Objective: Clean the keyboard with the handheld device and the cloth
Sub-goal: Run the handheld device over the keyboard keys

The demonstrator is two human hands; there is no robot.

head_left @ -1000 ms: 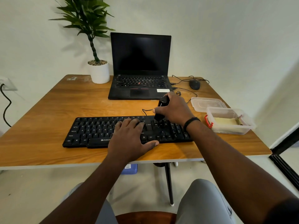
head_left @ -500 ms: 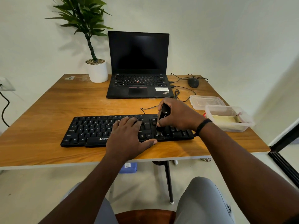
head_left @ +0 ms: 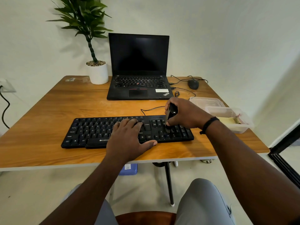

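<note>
My right hand has its fingers clamped round the slim black handheld device — light, rigid, upright on the flat black plastic keyboard near the counter's front edge; left hand presses flat, fingers straight

Both forearms bare, extended fwd from lower frame. Left hand: palm down, fingers straight & slightly spread, lying flat on keyboard mid-section, thumb splayed to the right past its front edge. Right hand: fingers & thumb curled round handheld device, held near-upright w/ lower tip on right-hand keys; dark band at wrist. Knees in grey trousers at bottom of frame
</note>
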